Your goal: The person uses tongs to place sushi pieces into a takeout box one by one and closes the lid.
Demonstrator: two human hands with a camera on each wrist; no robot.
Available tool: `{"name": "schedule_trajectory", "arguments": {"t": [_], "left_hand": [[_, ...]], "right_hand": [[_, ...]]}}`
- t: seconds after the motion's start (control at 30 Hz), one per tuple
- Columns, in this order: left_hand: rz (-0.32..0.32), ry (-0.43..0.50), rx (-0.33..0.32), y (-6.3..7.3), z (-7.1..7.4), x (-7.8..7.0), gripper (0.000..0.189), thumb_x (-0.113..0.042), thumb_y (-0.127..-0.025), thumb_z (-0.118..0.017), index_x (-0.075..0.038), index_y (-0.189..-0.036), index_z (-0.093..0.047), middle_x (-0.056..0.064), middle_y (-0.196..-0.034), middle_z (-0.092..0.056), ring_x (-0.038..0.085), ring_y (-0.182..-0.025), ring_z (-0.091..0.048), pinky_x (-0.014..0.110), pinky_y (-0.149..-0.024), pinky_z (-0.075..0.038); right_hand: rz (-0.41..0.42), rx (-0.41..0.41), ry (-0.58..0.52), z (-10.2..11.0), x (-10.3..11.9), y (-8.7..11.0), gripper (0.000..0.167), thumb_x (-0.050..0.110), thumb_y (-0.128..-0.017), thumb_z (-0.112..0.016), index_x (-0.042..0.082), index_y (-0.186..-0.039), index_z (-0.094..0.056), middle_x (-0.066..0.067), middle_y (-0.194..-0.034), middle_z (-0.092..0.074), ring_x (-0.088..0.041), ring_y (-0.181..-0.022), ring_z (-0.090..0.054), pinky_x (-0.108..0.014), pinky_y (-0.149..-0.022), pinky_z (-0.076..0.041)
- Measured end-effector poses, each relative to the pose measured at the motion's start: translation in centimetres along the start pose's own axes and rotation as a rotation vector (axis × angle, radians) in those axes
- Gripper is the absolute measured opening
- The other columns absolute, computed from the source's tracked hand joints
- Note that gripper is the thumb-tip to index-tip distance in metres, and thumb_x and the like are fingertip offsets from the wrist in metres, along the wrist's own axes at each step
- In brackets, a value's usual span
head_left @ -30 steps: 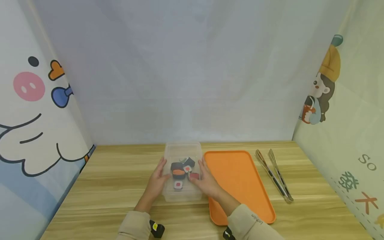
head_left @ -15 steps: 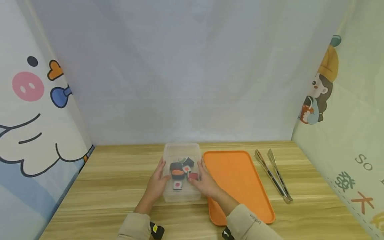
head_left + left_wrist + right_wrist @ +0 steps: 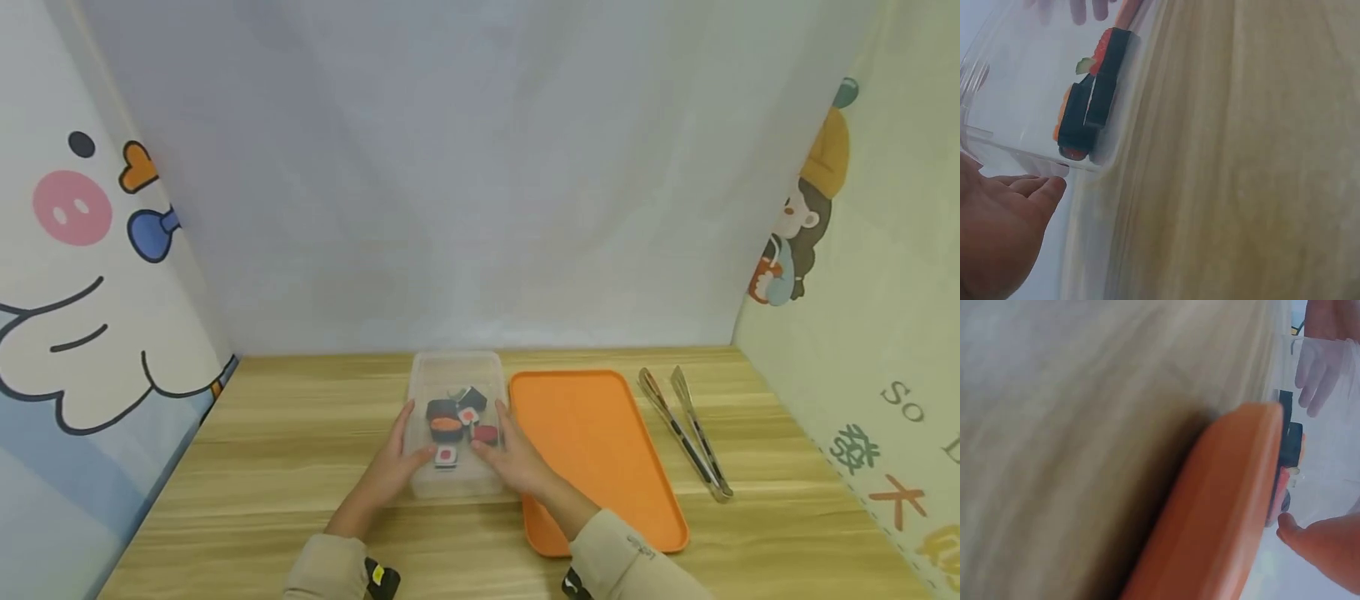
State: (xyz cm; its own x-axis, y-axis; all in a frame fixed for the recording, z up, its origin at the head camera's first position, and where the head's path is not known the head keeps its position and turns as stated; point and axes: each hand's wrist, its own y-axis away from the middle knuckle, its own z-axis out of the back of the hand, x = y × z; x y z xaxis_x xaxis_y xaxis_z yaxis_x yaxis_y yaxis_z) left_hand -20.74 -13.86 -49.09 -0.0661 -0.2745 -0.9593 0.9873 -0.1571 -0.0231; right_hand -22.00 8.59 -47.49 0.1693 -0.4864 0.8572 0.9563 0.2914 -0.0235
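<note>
A translucent plastic box [image 3: 453,367] stands on the wooden table in the head view, with several pieces of sushi [image 3: 446,428] in it. Black wrappers with orange and red tops show through its wall. Whether a lid covers the box I cannot tell. My left hand [image 3: 392,464] holds its left side, fingers along the wall and thumb over the top edge. On the opposite side my right hand [image 3: 522,461] holds it the same way. The left wrist view shows the left fingers [image 3: 1044,194] stretched along the wall. The right thumb [image 3: 1290,528] shows beside the box in the right wrist view.
An orange tray [image 3: 592,450] lies right of the box, under the right forearm. Metal tongs [image 3: 688,437] with dark grips lie farther right, jaws apart. A pale curtain [image 3: 480,175] closes off the table's back edge, with printed cloths at both sides.
The left thumb has slid inward over the box's top, and the left wrist has shifted slightly left. The right hand stays about where it was. Box, tray and tongs keep their places on the table.
</note>
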Motion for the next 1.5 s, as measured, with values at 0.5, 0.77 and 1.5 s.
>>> {"name": "schedule_trajectory", "arguments": {"t": [0.5, 0.77, 1.5], "left_hand": [[0.011, 0.062, 0.110, -2.3, 1.0, -0.1, 0.076, -0.015, -0.100, -0.054, -0.008, -0.156, -0.003, 0.033, -0.154, -0.010, 0.052, -0.137, -0.019, 0.063, -0.106, -0.025], [0.091, 0.035, 0.115, -5.1, 0.9, 0.1, 0.077, -0.023, -0.102, -0.051, -0.018, -0.158, 0.001, 0.032, -0.155, -0.008, 0.054, -0.134, -0.023, 0.064, -0.104, -0.029], [0.064, -0.266, 0.132, -11.4, 2.3, 0.0, 0.081, -0.036, -0.101, -0.052, -0.012, -0.157, 0.001, 0.028, -0.156, -0.011, 0.053, -0.136, -0.022, 0.062, -0.109, -0.018]], "right_hand": [[0.014, 0.005, -0.070, 1.6, 0.5, -2.3, 0.081, 0.024, -0.096, -0.061, 0.000, -0.155, -0.010, -0.030, -0.155, -0.014, -0.047, -0.140, -0.016, -0.061, -0.111, -0.016], [-0.023, 0.027, -0.012, 1.4, -0.4, -5.0, 0.073, 0.020, -0.102, -0.051, -0.007, -0.152, -0.006, -0.031, -0.155, -0.009, -0.045, -0.142, -0.010, -0.056, -0.113, -0.012], [-0.084, 0.011, 0.099, 2.3, -0.5, -9.2, 0.076, 0.030, -0.101, -0.053, 0.001, -0.155, -0.007, -0.026, -0.156, -0.018, -0.041, -0.141, -0.019, -0.052, -0.114, -0.017]]}}
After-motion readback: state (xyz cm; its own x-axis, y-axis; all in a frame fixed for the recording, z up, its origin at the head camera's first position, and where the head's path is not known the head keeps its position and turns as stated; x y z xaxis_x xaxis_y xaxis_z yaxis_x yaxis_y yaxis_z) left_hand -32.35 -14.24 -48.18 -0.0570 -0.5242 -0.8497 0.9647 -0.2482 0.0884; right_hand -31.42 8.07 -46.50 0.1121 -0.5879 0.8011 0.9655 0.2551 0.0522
